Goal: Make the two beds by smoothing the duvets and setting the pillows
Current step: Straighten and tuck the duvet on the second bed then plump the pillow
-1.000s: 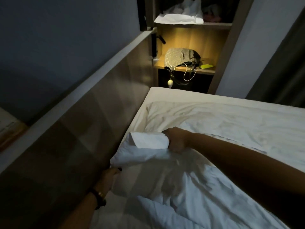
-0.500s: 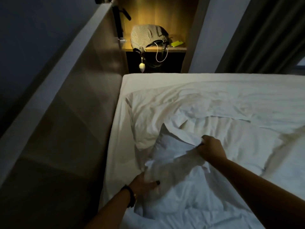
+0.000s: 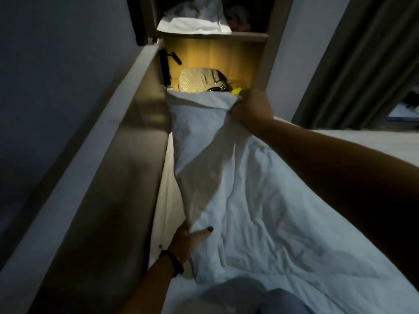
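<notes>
Dim bedroom, head view. The right hand [image 3: 250, 109] is gripping the raised far corner of the white duvet [image 3: 249, 200], fingers curled round the cloth, while the left hand [image 3: 189, 240] is pinching its near edge low beside the wall panel [image 3: 108, 177]. The duvet is hanging stretched between both hands above the bed [image 3: 374, 141], its lifted edge partly hiding the lit shelf [image 3: 215, 53], where a woven bag [image 3: 199, 79] is sitting. Folded white linen [image 3: 192, 26] is lying on the shelf above. A dark curtain [image 3: 351, 64] is hanging to the right. A narrow strip of mattress is showing between duvet and panel.
</notes>
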The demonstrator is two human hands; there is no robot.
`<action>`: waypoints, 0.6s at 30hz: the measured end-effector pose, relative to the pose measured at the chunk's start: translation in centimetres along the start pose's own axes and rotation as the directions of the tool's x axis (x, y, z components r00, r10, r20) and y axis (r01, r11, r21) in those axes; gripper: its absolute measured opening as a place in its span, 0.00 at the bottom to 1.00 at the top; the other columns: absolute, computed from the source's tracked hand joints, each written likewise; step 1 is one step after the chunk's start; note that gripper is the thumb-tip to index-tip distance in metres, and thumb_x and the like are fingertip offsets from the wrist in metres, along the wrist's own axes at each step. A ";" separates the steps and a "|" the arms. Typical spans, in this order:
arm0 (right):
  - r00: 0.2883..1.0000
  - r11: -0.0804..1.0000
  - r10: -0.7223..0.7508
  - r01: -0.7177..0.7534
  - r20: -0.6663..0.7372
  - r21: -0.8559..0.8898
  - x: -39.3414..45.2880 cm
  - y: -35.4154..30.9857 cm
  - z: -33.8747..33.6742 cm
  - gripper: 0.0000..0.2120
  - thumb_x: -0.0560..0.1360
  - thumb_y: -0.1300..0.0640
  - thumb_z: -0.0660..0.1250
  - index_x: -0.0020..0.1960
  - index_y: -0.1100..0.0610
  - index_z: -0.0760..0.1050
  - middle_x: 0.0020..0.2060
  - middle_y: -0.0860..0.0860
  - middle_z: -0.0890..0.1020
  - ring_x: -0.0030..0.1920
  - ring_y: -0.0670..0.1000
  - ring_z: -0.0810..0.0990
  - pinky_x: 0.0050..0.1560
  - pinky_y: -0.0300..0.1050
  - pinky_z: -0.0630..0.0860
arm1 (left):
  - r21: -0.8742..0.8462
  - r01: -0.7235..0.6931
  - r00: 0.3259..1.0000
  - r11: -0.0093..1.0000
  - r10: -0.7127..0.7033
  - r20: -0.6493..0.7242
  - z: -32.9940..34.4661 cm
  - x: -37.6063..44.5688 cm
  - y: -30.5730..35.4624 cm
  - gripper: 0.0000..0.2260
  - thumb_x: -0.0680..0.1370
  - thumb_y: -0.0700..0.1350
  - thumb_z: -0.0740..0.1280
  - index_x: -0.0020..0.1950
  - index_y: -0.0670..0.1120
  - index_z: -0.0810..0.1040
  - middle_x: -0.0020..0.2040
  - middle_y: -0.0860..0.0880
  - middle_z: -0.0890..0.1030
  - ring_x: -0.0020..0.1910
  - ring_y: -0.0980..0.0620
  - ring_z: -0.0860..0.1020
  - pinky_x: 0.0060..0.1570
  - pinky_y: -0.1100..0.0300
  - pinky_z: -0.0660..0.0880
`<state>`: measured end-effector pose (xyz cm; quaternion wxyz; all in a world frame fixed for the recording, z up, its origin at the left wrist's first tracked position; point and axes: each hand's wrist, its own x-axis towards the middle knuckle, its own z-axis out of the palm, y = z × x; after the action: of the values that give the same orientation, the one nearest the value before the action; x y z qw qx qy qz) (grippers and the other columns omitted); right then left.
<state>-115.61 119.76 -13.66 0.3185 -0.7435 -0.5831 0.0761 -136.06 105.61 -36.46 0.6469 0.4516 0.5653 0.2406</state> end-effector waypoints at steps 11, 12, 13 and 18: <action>0.973 0.976 -0.209 0.201 0.101 0.082 22.2 2.0 11.8 0.13 0.69 0.54 0.62 0.44 0.64 0.78 0.43 0.63 0.80 0.49 0.64 0.78 0.44 0.50 0.72 | 0.009 -0.161 0.798 0.987 0.136 -0.587 -3.2 10.8 4.3 0.13 0.77 0.56 0.65 0.55 0.48 0.76 0.51 0.55 0.80 0.55 0.54 0.75 0.59 0.62 0.70; 0.968 0.973 -0.219 0.208 0.120 0.094 23.8 3.7 14.2 0.14 0.70 0.55 0.62 0.48 0.65 0.78 0.47 0.64 0.81 0.50 0.64 0.78 0.46 0.49 0.72 | 0.024 -0.160 0.773 0.987 0.140 -0.618 -3.6 12.5 4.1 0.16 0.77 0.56 0.65 0.56 0.46 0.78 0.53 0.52 0.80 0.56 0.52 0.77 0.60 0.56 0.72; 0.959 0.973 -0.226 0.214 0.170 0.086 24.9 5.7 17.0 0.16 0.71 0.53 0.63 0.50 0.65 0.77 0.49 0.65 0.80 0.52 0.65 0.78 0.47 0.48 0.72 | 0.011 -0.126 0.766 0.992 0.104 -0.634 -3.6 14.3 3.6 0.16 0.77 0.55 0.66 0.56 0.44 0.78 0.53 0.49 0.81 0.56 0.49 0.77 0.59 0.54 0.73; 0.786 0.926 -0.028 0.253 0.617 -0.280 22.9 18.1 26.8 0.41 0.69 0.44 0.73 0.74 0.58 0.58 0.71 0.60 0.63 0.70 0.63 0.64 0.68 0.69 0.60 | -0.230 0.230 0.799 0.945 -0.319 -0.510 -0.5 18.8 -1.5 0.28 0.72 0.65 0.66 0.64 0.49 0.71 0.60 0.51 0.74 0.54 0.50 0.74 0.56 0.59 0.71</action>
<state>-106.70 148.95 -39.03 -0.0152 -0.6782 -0.7123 0.1800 -132.27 120.56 -47.41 0.5226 0.2261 0.7633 0.3050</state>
